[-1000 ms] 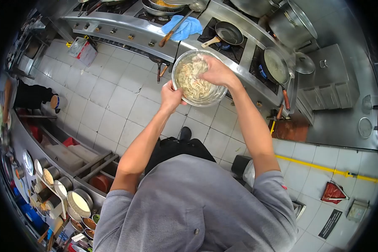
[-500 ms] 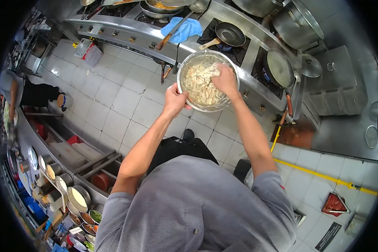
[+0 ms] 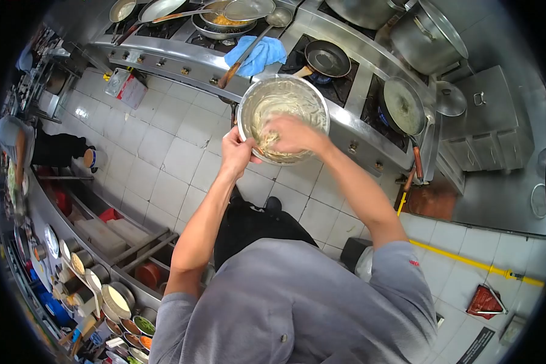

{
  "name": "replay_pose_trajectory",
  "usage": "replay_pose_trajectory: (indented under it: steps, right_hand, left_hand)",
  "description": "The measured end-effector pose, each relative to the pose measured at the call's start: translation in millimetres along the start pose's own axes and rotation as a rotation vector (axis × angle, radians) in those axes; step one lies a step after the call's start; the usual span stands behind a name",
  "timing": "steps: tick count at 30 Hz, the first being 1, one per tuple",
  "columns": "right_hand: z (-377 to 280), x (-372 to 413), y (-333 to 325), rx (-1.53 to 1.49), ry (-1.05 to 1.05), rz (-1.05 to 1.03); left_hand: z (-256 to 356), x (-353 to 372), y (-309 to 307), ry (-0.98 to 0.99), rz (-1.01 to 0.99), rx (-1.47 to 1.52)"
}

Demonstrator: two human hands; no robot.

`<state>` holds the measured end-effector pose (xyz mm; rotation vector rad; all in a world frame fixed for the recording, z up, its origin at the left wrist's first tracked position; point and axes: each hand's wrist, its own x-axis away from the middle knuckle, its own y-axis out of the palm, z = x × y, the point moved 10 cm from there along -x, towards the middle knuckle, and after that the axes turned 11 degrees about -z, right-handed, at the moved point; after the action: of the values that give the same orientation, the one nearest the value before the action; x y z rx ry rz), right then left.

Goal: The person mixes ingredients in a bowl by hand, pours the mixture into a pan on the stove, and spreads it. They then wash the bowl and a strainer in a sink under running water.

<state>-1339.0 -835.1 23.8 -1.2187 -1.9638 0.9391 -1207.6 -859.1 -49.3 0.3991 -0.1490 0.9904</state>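
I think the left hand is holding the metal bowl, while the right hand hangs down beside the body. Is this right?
Not entirely: the right hand is not hanging down but inside the metal bowl, as the head view shows. The left hand does hold it.

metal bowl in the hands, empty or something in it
Not empty: a pale mixture coats the inside of the metal bowl, with the right hand in it. The hand partly hides how much.
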Motion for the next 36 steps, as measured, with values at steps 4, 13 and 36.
replay_pose_trajectory:
  steps: [4,13,36]
  right_hand:
    - [65,-4,-12,-0.682,0.317,0.330]
    - [89,-74,-6,-1.387,0.438,0.843]
    - [98,-174,-63,-0.380,0.377,0.075]
  left_hand:
    - [34,-12,-24,0.158,0.052,-0.117]
    - [62,-53,-41,0.068,-0.045,-0.336]
    - [86,-164,-40,0.050,-0.308,-0.038]
